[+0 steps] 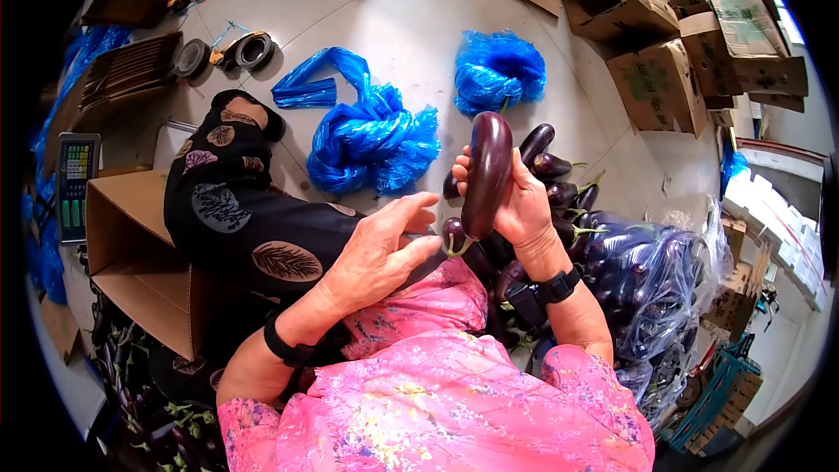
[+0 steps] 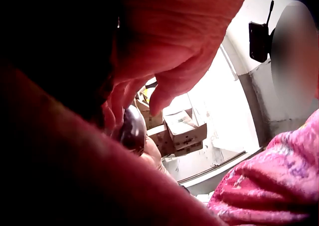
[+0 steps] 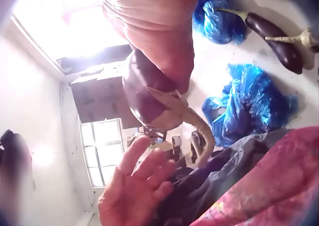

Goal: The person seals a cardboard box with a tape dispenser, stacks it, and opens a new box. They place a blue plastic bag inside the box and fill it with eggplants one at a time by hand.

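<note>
At the floor's left edge, one scale (image 1: 79, 188) was seen, with a left heap (image 1: 179, 433) of eggplants at the near left corner. Too many were piled there to be counted. One box (image 1: 140, 284) was set beside the leg, and at least three tape rolls (image 1: 255, 51) were left on the floor farther off. Two blue bags, one wide (image 1: 371, 149) and one small (image 1: 500, 70), were laid on the floor in front.

The left hand (image 1: 377, 249) was held up with loose fingers, and nothing was gripped by it. One big eggplant (image 1: 487, 175) was held in the air, just past the left hand, with its stalk turned toward the body. It was gripped round its side by the right hand (image 1: 524, 210).

It could be judged a bit heavy, firm with a little give, slick and easy to bruise. It would best be held round its fat middle, not by the thin stalk.

More eggplants were spread in a right heap (image 1: 544, 164) on the floor, too crowded to be counted. One clear bag (image 1: 651, 275) of them was seen next to it. Many cartons (image 1: 657, 87) were stacked toward the floor's far right corner; some were hidden, so no sure count could be made.
</note>
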Motion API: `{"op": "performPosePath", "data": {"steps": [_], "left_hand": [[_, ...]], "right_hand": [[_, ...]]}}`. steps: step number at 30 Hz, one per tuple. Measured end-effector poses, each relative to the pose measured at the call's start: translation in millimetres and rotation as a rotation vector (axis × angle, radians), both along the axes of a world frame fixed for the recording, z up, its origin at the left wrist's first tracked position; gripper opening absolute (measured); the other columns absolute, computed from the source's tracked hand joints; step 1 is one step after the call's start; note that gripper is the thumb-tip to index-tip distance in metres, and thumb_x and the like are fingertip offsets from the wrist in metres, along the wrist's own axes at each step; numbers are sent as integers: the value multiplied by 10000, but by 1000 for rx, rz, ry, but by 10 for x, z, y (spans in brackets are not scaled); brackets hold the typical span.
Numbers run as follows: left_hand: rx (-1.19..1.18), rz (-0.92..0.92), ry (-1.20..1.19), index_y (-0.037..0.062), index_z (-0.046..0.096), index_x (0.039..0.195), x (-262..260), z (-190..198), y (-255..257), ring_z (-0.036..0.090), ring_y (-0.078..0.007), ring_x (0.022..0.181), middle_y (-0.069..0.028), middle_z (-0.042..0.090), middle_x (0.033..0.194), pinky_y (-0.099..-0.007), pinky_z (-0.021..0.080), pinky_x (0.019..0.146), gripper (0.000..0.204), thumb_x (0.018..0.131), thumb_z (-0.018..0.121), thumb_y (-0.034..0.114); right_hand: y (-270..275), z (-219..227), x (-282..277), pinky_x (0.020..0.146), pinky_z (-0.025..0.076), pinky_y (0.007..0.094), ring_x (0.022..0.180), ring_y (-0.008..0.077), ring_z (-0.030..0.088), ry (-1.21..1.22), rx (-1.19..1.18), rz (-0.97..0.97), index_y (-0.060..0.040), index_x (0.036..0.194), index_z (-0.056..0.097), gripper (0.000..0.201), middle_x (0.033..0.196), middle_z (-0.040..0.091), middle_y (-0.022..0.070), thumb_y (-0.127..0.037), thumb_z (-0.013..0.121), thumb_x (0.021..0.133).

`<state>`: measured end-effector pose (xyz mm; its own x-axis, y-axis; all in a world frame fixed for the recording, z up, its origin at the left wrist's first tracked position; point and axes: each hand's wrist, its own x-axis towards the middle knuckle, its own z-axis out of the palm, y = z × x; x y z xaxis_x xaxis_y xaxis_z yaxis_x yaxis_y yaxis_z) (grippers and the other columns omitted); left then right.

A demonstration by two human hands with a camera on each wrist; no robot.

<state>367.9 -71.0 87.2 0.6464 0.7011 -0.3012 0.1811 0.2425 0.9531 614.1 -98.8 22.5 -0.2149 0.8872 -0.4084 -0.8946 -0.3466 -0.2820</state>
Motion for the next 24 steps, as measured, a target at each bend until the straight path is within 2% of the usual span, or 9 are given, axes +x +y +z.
{"op": "performPosePath", "data": {"steps": [7, 9, 13, 15, 17, 19, 21, 23, 24], "left_hand": [[-48, -2, -8, 1, 510, 1340, -2, -45, -9, 664, -247, 1034, -193, 645, 1153, -356, 546, 882, 456, 923, 645, 125], [-85, -20, -38, 2, 514, 1334, -45, -40, -7, 669, -225, 1008, -177, 662, 1116, -345, 544, 877, 435, 932, 634, 116], [-59, -48, -62, 6, 526, 1319, -136, -25, -23, 675, -186, 955, -144, 687, 1046, -319, 540, 861, 393, 946, 612, 93], [-96, -65, -55, 7, 534, 1321, -185, 12, -33, 653, -163, 990, -126, 680, 1070, -304, 524, 884, 378, 959, 602, 92], [-179, -100, -27, 8, 529, 1338, -235, 104, -13, 615, -145, 1068, -103, 665, 1117, -296, 490, 947, 378, 978, 594, 102], [-190, -95, -32, 8, 535, 1334, -268, 142, -26, 614, -140, 1060, -98, 666, 1111, -290, 489, 942, 371, 979, 592, 102], [-206, -100, -36, 9, 539, 1331, -273, 156, -32, 612, -137, 1054, -95, 667, 1108, -286, 487, 939, 367, 980, 591, 102], [-224, -99, -38, 8, 540, 1331, -276, 160, -29, 610, -135, 1049, -92, 666, 1107, -284, 486, 937, 365, 981, 591, 101], [-231, -99, -30, 8, 541, 1330, -276, 165, -25, 610, -135, 1051, -92, 666, 1108, -284, 487, 937, 364, 982, 590, 101]], "right_hand": [[-21, -94, 16, 970, 512, 436, 1116, 324, 627, -113, -30, 29, 45, 1366, 459, 559, 1247, 615, 214, -395, 504, 1023], [-7, -56, 208, 838, 560, 360, 910, 233, 687, -495, -171, 45, 23, 1200, 583, 416, 1031, 691, 153, -322, 614, 971], [-98, -449, 1001, 788, 556, 319, 845, 208, 688, -1093, -413, 32, 1, 1138, 624, 410, 967, 700, 126, -317, 705, 894], [-261, -837, 1481, 837, 534, 429, 917, 299, 668, -1758, -573, 99, 10, 1213, 586, 479, 1012, 683, 172, -274, 731, 854], [-511, -1107, 1735, 917, 489, 472, 1041, 370, 621, -2425, -407, 62, 14, 1263, 557, 498, 1147, 640, 216, -190, 708, 834], [-579, -1002, 1573, 966, 466, 465, 1105, 407, 577, -2494, -166, 162, -10, 1274, 553, 496, 1217, 599, 243, -114, 662, 801], [-658, -1019, 1164, 871, 506, 462, 974, 403, 635, -2087, -47, 244, 2, 1146, 606, 440, 1048, 658, 234, -128, 720, 741], [-1031, -1708, 966, 889, 510, 462, 1040, 406, 626, -2210, 224, 433, -12, 1202, 580, 538, 1105, 652, 235, -180, 758, 723], [-1079, -1815, 792, 907, 505, 465, 1077, 412, 612, -2081, -6, 728, -14, 1213, 561, 570, 1145, 641, 235, -196, 772, 715]]}}
